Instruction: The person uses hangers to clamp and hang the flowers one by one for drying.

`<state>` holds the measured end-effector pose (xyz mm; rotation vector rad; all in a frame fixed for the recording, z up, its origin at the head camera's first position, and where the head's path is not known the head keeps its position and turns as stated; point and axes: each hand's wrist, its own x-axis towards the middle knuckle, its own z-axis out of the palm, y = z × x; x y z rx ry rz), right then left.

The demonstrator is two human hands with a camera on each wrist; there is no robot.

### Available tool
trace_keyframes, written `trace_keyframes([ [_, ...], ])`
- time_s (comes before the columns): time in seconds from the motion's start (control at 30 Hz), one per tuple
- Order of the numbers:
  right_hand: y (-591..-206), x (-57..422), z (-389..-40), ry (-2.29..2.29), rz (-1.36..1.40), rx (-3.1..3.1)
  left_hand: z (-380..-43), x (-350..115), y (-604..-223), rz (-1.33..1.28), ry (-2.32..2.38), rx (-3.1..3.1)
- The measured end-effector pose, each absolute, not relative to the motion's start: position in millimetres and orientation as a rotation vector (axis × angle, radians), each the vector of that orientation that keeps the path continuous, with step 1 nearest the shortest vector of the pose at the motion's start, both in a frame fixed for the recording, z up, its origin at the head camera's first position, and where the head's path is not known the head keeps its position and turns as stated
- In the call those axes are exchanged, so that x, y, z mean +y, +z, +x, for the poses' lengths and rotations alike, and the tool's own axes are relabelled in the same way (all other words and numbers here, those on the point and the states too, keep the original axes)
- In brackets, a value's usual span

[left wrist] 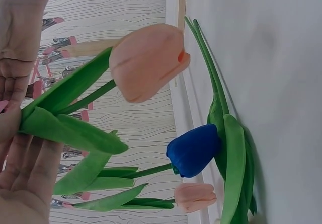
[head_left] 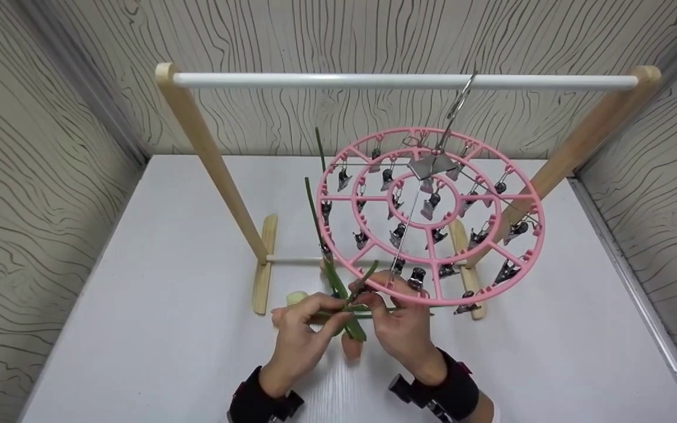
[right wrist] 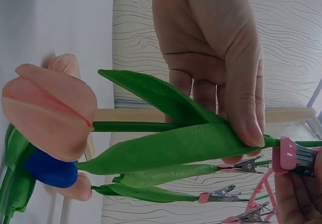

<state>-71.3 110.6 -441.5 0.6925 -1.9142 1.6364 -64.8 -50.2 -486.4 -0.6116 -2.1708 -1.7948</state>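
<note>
"Tulip point(head_left: 351, 348), pink, lower middle of the head view: who has it?"

"Left hand point(head_left: 306, 346). Thumb and fingertips pinch it by the stem point(right wrist: 136, 127), blossom hanging down."

"And the right hand point(head_left: 406, 329)?"

"Gripping a clip point(right wrist: 288, 153) against that stem, at the right of the right wrist view. I can't tell if the clip bites."

"Nearby?"

"Blue tulip point(left wrist: 195, 150), right of centre in the left wrist view; round pink rack point(head_left: 541, 235), right of centre in the head view."

No readable text, labels or numbers, small clips point(right wrist: 297, 156) perhaps too blurred to tell
</note>
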Motion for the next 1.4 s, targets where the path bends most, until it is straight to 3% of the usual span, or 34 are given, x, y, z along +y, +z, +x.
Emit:
trace_keyframes([
  [0.53,-443,108,-72,1.641,0.702,-1.884,-69,-50,-486,-0.708,-1.760,-2.101],
  [0.93,-450,111,-63,1.612,0.652,-1.984,-70,-53,-487,-0.604,-1.695,-2.181],
  [1.4,-482,141,-51,1.367,0.911,-2.241,-74,-70,-490,-0.633,-1.717,-2.187],
])
